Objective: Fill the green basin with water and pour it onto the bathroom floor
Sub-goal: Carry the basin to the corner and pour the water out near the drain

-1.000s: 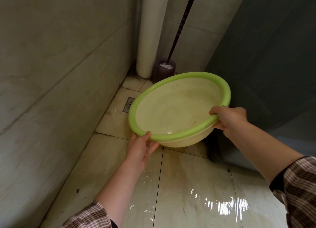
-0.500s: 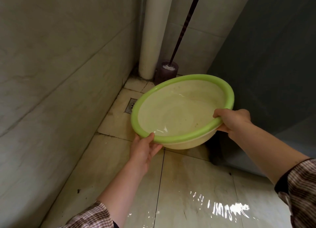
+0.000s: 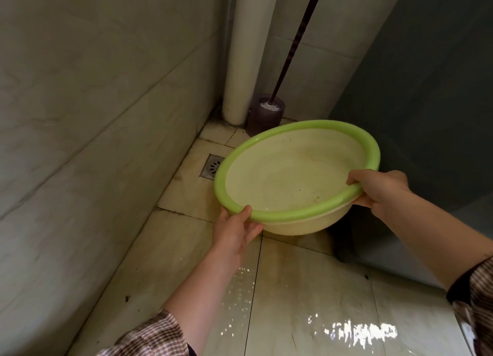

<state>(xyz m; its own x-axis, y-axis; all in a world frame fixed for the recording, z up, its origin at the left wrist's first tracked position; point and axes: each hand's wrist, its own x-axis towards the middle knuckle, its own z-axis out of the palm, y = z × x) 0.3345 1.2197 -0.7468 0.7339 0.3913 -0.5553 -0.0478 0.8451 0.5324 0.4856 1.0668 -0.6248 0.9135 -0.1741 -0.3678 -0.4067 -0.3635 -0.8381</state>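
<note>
wet floor (image 3: 306,289) w/ glare patches sits below both arms. l hand (image 3: 234,230) clamps near rim of green basin (image 3: 293,174), thumb on top; r hand (image 3: 378,187) grips rim on the right side. basin is held in air, tilted toward camera, little water inside. beyond l grip: floor drain (image 3: 212,166); further, brush holder (image 3: 265,114) beside white pipe (image 3: 250,48).

basin (image 3: 293,174): smooth plastic, pale cream inside with a glossy green rim, faint brownish stains on the wall
floor (image 3: 306,289): glazed tile, wet and mirror-bright at 5 o'clock, duller and stained toward the corner
drain cover (image 3: 212,166): dull metal, at 10 o'clock from the basin
walls (image 3: 93,115): polished tile, soft sheen
pipe (image 3: 246,48): matt white plastic
sleeves (image 3: 154,337): woven checked cloth
</note>
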